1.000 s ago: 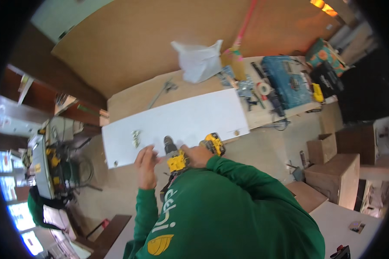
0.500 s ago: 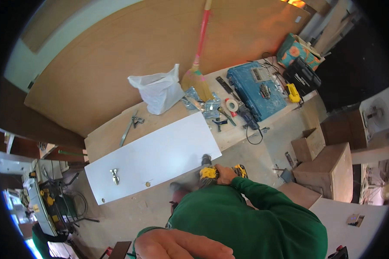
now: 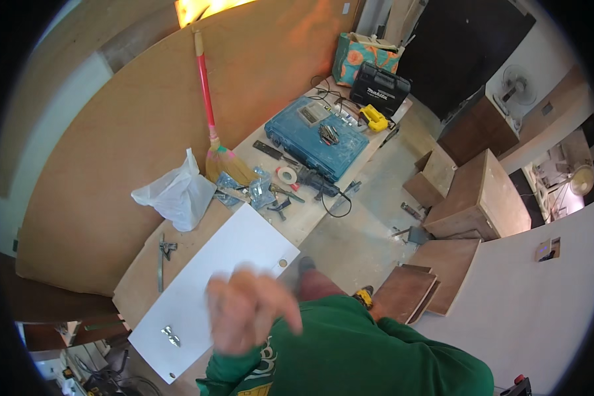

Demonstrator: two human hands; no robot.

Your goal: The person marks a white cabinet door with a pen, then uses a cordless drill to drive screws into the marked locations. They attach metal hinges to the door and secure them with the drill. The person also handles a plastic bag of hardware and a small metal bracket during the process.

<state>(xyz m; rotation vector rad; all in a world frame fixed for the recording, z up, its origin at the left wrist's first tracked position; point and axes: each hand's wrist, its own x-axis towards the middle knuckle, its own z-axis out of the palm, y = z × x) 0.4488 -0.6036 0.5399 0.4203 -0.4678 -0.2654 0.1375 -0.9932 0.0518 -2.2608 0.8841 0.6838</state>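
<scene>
My left hand (image 3: 247,310) is raised above the white panel (image 3: 198,284), blurred by motion. Its fingers look loosely bent and apart, with nothing seen in them. At my right side, the right hand (image 3: 377,311) holds a yellow and black cordless drill (image 3: 363,296); my green sleeve and body hide most of both. A round hole (image 3: 283,263) shows near the panel's right end, and another hole (image 3: 172,375) lies at its near left corner. Shiny metal hinges (image 3: 170,336) rest on the panel's left part.
The workbench carries a combination square (image 3: 163,261), a white plastic bag (image 3: 181,195), a broom (image 3: 208,99), a roll of tape (image 3: 286,175), a corded power tool (image 3: 318,179) and a blue case (image 3: 320,142). Wooden boxes (image 3: 475,198) and brown boards (image 3: 402,290) stand right.
The drill has come off the panel's right end and moved back to my right side, uncovering a hole. My left hand has risen over the panel. The view has turned right.
</scene>
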